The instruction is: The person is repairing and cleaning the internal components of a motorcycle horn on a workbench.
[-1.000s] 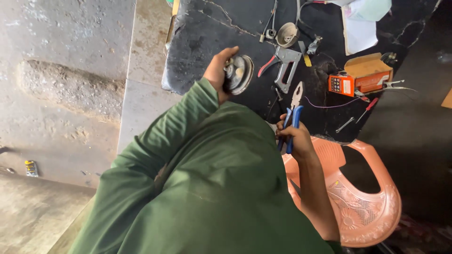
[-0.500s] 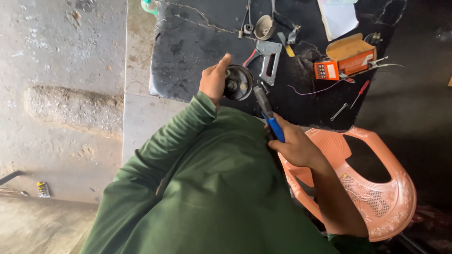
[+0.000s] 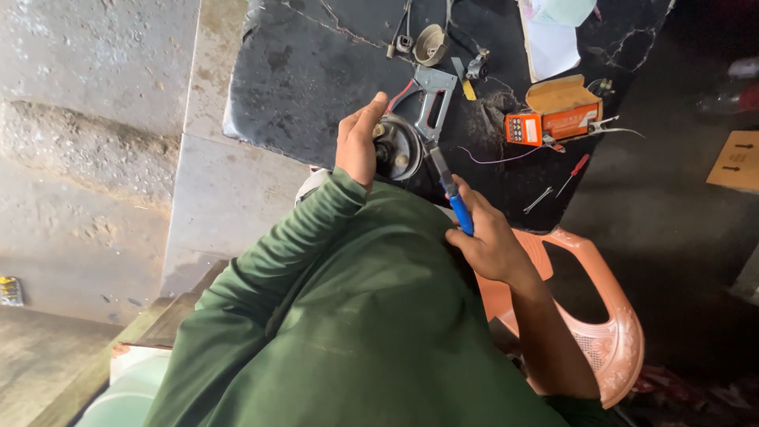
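Left hand wrapped around a round metal part, some kind of disc-shaped horn or pulley, held up just off the near edge of the black tabletop. Right hand closed on the blue handles of pliers, nose pointing up into the right side of the part. Can't tell if the tip is actually biting anything, too small to see.

For doing this bit well: probably best to keep the part braced firm with thumb up top like that, and line the pliers up straight before squeezing, otherwise likely to slip off. Worth going gentle on the twist.

Other stuff on the tabletop: grey staple gun right behind the part, orange meter toward the right edge, small red screwdriver near it. Orange plastic chair off to the right.
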